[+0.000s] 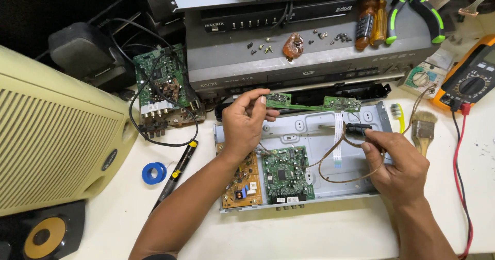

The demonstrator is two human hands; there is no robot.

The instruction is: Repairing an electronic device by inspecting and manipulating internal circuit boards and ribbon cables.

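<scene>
The narrow green front-panel board (314, 103) is lifted clear of the open metal chassis (309, 128), pinched at its left end by the left hand (245, 123). The right hand (394, 162) is closed on a black ferrite block (357, 129) on a looped brown cable (340, 175). By the look of it, disassembly is well along: screws (260, 47) lie loose on the player above, while 2 boards, green (286, 175) and orange (241, 182), remain seated in the chassis.
</scene>
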